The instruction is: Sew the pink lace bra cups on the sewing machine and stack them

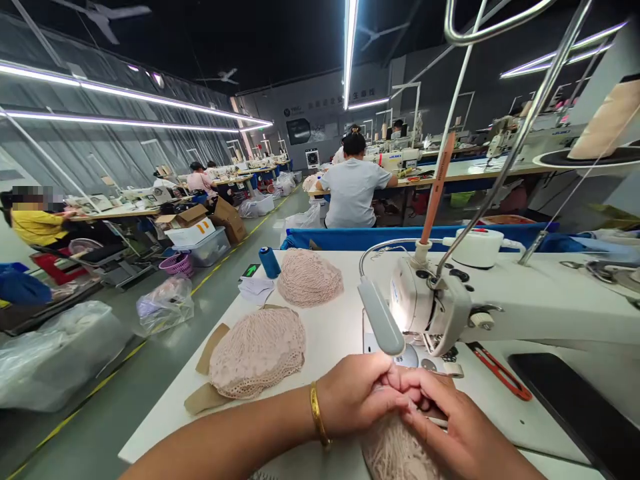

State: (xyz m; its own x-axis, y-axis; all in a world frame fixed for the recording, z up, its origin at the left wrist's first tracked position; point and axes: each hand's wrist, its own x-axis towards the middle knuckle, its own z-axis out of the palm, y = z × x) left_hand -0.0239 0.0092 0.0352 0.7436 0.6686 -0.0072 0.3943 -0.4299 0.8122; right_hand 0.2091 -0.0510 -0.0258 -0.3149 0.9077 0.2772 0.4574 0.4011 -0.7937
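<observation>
My left hand (357,393), a gold bangle on its wrist, pinches a piece of pink lace fabric (395,450) at the front of the white sewing table (330,327). My right hand (450,420) meets it fingertip to fingertip and grips the same lace. Both hands sit just in front of the needle area of the white sewing machine (500,300). Two stacks of pink lace pieces lie to the left, the near lace stack (257,350) on brown card and the far lace stack (309,277) behind it.
A blue thread cone (270,261) and a phone (250,270) lie at the table's far left. Red snips (500,370) rest right of the needle. A person in a grey shirt (354,190) sits ahead. Bagged goods (165,303) and boxes line the aisle on the left.
</observation>
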